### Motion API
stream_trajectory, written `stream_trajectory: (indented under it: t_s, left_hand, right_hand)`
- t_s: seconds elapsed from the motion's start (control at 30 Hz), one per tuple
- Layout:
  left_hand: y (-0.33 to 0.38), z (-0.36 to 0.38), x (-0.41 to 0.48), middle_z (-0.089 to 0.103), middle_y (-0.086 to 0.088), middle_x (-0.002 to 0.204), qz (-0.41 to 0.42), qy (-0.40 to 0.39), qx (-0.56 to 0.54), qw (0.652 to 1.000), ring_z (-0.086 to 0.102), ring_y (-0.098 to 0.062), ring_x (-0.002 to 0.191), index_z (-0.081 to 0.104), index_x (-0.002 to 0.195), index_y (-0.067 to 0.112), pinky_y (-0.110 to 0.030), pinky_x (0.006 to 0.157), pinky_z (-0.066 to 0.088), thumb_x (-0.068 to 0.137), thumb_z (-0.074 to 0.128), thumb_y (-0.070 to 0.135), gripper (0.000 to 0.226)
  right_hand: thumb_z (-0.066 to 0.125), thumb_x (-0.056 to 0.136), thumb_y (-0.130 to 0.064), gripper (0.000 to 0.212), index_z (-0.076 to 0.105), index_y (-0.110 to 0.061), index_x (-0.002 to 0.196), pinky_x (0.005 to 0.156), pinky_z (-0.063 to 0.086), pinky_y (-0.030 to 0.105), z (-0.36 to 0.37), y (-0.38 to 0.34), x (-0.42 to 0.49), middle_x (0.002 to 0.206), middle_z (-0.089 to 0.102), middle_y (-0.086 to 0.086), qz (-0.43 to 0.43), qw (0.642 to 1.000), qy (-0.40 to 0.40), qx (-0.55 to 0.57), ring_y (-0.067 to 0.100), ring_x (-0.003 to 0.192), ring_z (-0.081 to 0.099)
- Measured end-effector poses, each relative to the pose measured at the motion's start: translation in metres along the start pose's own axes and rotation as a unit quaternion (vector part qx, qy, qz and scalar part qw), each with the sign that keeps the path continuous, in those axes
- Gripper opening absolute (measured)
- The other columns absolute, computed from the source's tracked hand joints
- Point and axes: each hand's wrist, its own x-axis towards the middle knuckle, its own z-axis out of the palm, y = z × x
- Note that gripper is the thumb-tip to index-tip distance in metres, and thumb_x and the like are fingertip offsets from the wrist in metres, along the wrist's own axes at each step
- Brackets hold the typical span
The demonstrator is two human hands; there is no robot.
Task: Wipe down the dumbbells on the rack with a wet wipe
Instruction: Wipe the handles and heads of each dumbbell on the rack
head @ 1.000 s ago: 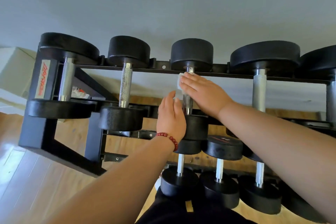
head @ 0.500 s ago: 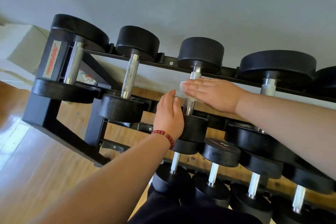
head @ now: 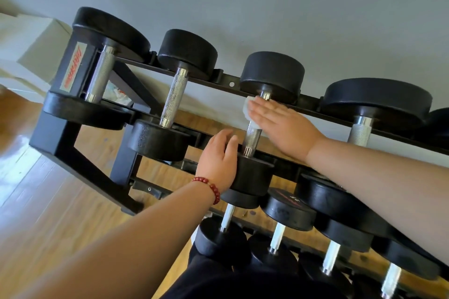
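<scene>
While our right hand (head: 283,130) lies flat with fingers straight and together, it presses a white wet wipe (head: 247,110) against the upper part of the knurled steel handle of the third dumbbell (head: 272,73) on the top tier of the rack (head: 56,133). This grip is a flat press, not a wrap; only the wipe's left edge shows past our fingertips (head: 255,105), and the rest is hidden under the palm. Our left hand (head: 218,160), a red bead bracelet (head: 210,188) at the wrist, curls over the rim of that dumbbell's near black head, fingers bent onto its top edge just beside the bare lower handle. Whether the thumb closes beneath we cannot tell.

To the left, the second dumbbell (head: 173,99) and the large end dumbbell (head: 99,74) stand apart from our hands, with open gaps between handles. To the right, the big fourth dumbbell (head: 376,97) sits near our right forearm, its handle clear of the arm. Behind the far heads a grey wall (head: 267,2) runs close along the rack's back rail. Below, a lower tier holds smaller dumbbells (head: 289,211) packed head to head, directly under our forearms. Wooden floor (head: 36,201) lies open left of the rack's end frame, which carries a red-lettered label.
</scene>
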Motion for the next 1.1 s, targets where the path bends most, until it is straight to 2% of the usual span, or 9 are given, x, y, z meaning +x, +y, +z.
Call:
stream_trajectory:
  t_s: [0.07, 0.17, 0.3, 0.5, 0.67, 0.83, 0.93, 1.0, 1.1]
  left_hand:
    - [-0.006, -0.004, -0.002, 0.054, 0.005, 0.129, -0.021, -0.031, -0.016, 0.999, 0.048, -0.012, 0.122, 0.049, 0.137, 0.019, -0.023, 0.097, 0.033, 0.103, 0.036, 0.038, 0.041]
    - [-0.011, -0.004, -0.004, 0.053, 0.011, 0.117, -0.048, -0.037, -0.059, 0.996, 0.05, -0.009, 0.112, 0.05, 0.135, 0.023, -0.018, 0.085, 0.035, 0.101, 0.041, 0.042, 0.04]
    - [-0.011, -0.002, -0.003, 0.051, 0.013, 0.117, -0.058, -0.032, -0.067, 0.996, 0.047, -0.005, 0.107, 0.048, 0.136, 0.025, -0.008, 0.075, 0.032, 0.1, 0.042, 0.042, 0.04]
    - [-0.012, -0.002, -0.003, 0.052, 0.014, 0.115, -0.055, -0.028, -0.063, 0.996, 0.049, -0.005, 0.107, 0.049, 0.135, 0.026, -0.015, 0.081, 0.036, 0.1, 0.042, 0.041, 0.039]
    - [-0.013, -0.002, -0.003, 0.052, 0.013, 0.114, -0.058, -0.026, -0.064, 0.996, 0.049, -0.005, 0.104, 0.05, 0.134, 0.026, -0.012, 0.076, 0.037, 0.1, 0.042, 0.041, 0.038]
    - [-0.014, -0.001, -0.002, 0.058, 0.008, 0.118, -0.051, -0.02, -0.056, 0.997, 0.053, -0.01, 0.109, 0.052, 0.132, 0.023, -0.027, 0.092, 0.044, 0.1, 0.042, 0.041, 0.038]
    - [-0.013, -0.001, -0.002, 0.055, 0.01, 0.114, -0.053, -0.023, -0.058, 0.997, 0.052, -0.009, 0.107, 0.052, 0.132, 0.024, -0.02, 0.084, 0.041, 0.1, 0.042, 0.04, 0.036]
    - [-0.013, -0.001, -0.003, 0.054, 0.011, 0.113, -0.049, -0.02, -0.055, 0.997, 0.05, -0.007, 0.106, 0.052, 0.132, 0.024, -0.017, 0.081, 0.038, 0.1, 0.042, 0.04, 0.037]
    - [-0.013, -0.001, -0.003, 0.057, 0.01, 0.113, -0.045, -0.016, -0.055, 0.997, 0.052, -0.008, 0.106, 0.054, 0.13, 0.024, -0.025, 0.089, 0.042, 0.1, 0.042, 0.041, 0.037]
  right_hand:
    - [0.033, 0.093, -0.007, 0.052, 0.042, -0.007, 0.145, 0.119, 0.022, 0.034, 0.006, -0.006, -0.011, 0.15, 0.042, 0.011, -0.068, 0.997, -0.045, 0.017, 0.025, 0.14, 0.037]
    - [0.036, 0.094, -0.009, 0.049, 0.047, -0.006, 0.142, 0.116, 0.027, 0.036, 0.002, 0.004, -0.011, 0.148, 0.046, 0.009, -0.135, 0.988, -0.073, 0.004, 0.022, 0.138, 0.041]
    - [0.036, 0.088, -0.001, 0.052, 0.047, 0.001, 0.139, 0.119, 0.014, 0.033, 0.003, 0.011, 0.004, 0.144, 0.048, 0.019, -0.006, 0.999, -0.002, -0.04, 0.032, 0.134, 0.045]
    - [0.035, 0.093, -0.006, 0.05, 0.046, -0.003, 0.141, 0.119, 0.017, 0.032, 0.001, 0.008, -0.008, 0.147, 0.045, 0.013, -0.152, 0.986, -0.058, -0.019, 0.023, 0.139, 0.038]
    - [0.035, 0.088, -0.003, 0.052, 0.048, 0.001, 0.138, 0.117, 0.022, 0.038, 0.003, 0.011, 0.008, 0.143, 0.049, 0.019, -0.011, 0.999, 0.004, -0.045, 0.033, 0.134, 0.045]
    - [0.038, 0.093, -0.008, 0.049, 0.046, -0.007, 0.142, 0.117, 0.026, 0.035, 0.004, -0.002, -0.01, 0.147, 0.046, 0.008, -0.176, 0.981, -0.075, 0.033, 0.021, 0.139, 0.039]
    - [0.039, 0.087, -0.001, 0.053, 0.049, -0.002, 0.139, 0.115, 0.03, 0.039, 0.005, 0.01, 0.002, 0.143, 0.05, 0.016, -0.086, 0.996, -0.03, -0.012, 0.028, 0.134, 0.046]
    - [0.038, 0.087, 0.0, 0.052, 0.049, 0.0, 0.138, 0.117, 0.023, 0.037, 0.006, 0.005, 0.004, 0.143, 0.049, 0.018, -0.039, 0.999, -0.006, -0.017, 0.032, 0.134, 0.045]
    - [0.037, 0.092, -0.007, 0.05, 0.048, -0.004, 0.14, 0.117, 0.02, 0.035, 0.006, -0.01, -0.006, 0.145, 0.048, 0.012, -0.14, 0.988, -0.055, 0.029, 0.025, 0.137, 0.042]
